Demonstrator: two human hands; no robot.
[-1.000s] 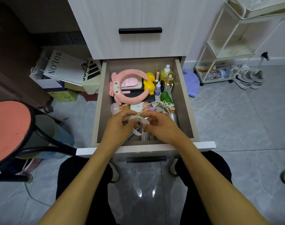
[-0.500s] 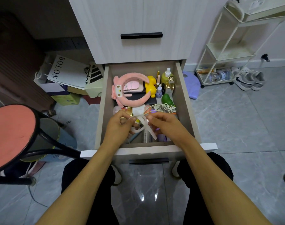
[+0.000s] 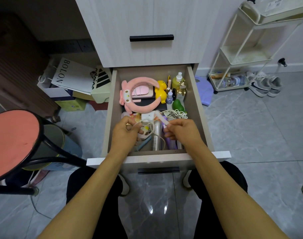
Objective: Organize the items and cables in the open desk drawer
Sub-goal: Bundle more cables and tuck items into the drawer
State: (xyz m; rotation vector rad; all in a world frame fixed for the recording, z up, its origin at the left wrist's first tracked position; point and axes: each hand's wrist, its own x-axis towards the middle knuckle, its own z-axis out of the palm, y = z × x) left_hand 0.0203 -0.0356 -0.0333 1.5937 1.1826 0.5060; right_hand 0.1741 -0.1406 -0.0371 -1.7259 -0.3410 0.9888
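Reaching into the front half of the open drawer, both hands work on 1 white cable. The left hand has its fingers curled, pinching a loop of the thin white cable, which trails down over a silver cylinder lying lengthwise on the drawer floor. The right hand pinches the end of a flat white strap between thumb and forefinger, the other fingers folded in toward the palm; the strap slants up and away toward the back of the drawer. The 2 hands are near each other but apart.

Just behind them sits a white charger block, and to its right a tangled bundle of white cords lies against the drawer's right wall. A green avocado-shaped item sits just behind that bundle. Further back, a pink plush headband curves around a pink compact, with a yellow duck just beside it and small bottles crowded in the back right corner.

On the floor to the left stands a red-topped stool; to the right, a white rolling cart with sneakers beside it.
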